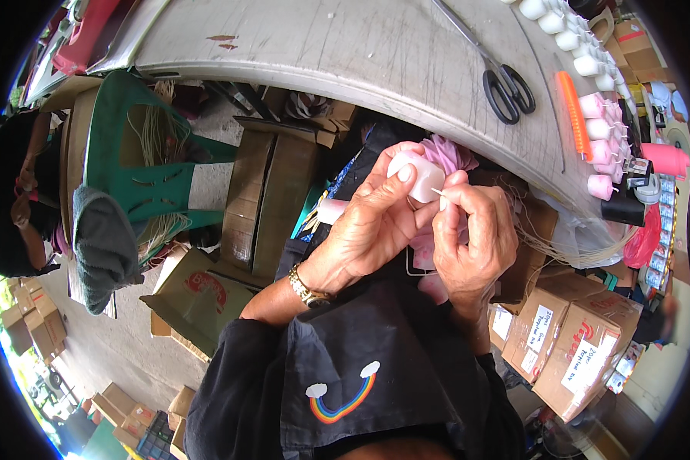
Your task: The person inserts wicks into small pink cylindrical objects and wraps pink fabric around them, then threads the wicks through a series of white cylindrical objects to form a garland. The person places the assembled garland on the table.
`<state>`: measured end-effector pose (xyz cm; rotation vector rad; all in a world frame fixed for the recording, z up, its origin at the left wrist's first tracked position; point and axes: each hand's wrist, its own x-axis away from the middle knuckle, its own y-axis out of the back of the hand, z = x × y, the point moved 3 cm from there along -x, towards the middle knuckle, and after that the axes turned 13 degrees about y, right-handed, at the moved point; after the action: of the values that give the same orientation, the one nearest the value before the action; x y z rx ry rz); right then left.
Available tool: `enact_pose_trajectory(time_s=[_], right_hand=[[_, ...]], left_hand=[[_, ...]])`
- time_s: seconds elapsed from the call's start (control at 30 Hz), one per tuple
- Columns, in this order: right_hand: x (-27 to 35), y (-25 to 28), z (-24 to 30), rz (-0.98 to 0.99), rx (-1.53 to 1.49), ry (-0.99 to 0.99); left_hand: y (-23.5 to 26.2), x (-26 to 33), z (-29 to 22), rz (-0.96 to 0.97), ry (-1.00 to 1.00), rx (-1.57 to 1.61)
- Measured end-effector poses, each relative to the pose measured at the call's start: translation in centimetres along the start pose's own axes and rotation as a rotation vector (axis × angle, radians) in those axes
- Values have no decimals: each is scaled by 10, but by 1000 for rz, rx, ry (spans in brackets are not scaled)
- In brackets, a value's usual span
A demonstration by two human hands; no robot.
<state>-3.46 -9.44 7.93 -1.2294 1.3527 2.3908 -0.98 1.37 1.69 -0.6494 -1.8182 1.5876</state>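
Up in front of my chest, my left hand [364, 222] grips a small pale pink and white candle [425, 182], thumb along its side. Thumb and forefinger of my right hand [475, 230] pinch the thin white wick [437, 191] sticking out of the candle's end. Both hands are close together, just off the table's near edge. Another pale pink cylinder [331, 211] shows beside my left hand, partly hidden. Pink cloth or plastic [448, 153] lies behind the candle.
On the grey table [322, 46] lie black-handled scissors [506, 88] and an orange ridged tool [573, 115]. White candles [567, 38] and pink candles [602, 149] line its right side. Cardboard boxes [560, 330] stand at lower right. A green chair [142, 146] with a grey towel [106, 245] is left.
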Motion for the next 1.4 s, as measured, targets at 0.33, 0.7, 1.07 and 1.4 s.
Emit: enact_pose_trajectory(time_s=[0.33,0.7,1.07,1.4], right_hand=[[3,-1,-3,11,-15,-35],[3,8,-4,77,-219,-201],[27,6,-14,-17,-452,-525],[29,13,-17,24,-309,-365]], left_hand=[[0,-2,1,7,-7,-45],[0,-2,-3,-50,-110,-182],[3,-3,0,-57,-125,-226],[-1,-4,5,-37,-120,-337]])
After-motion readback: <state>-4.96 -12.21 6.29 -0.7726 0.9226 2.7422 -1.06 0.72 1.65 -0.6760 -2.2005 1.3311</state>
